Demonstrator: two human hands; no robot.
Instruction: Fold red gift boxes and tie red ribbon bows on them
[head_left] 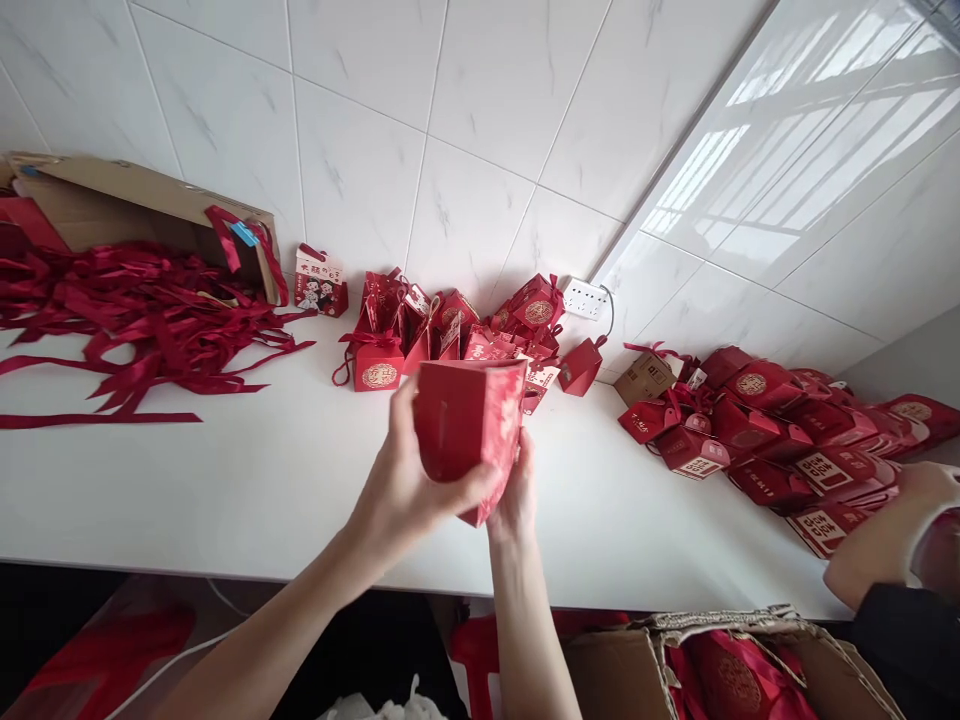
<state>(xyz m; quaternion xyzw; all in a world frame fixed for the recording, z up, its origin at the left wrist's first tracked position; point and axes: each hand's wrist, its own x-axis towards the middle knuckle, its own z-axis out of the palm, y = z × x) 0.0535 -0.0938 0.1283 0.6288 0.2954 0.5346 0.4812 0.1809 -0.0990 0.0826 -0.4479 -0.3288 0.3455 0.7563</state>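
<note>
A red gift box (457, 420) with a pale floral pattern on its right side is held up above the white table (300, 500). Around its left side and lower front, my left hand (409, 470) grips it with the thumb across the front. My right hand (516, 490) supports the box from the right and below, its fingers partly hidden behind it. Just beyond the box stands a cluster of small red gift boxes (379, 367), several with ribbons or cords.
Dark red ribbons (142, 310) spill from a cardboard box (150, 190) at left. More red boxes (750, 425) are piled at right, beside another person's hand (892, 530). A power strip (585, 297) is against the wall. An open carton (622, 665) sits below the table's front edge.
</note>
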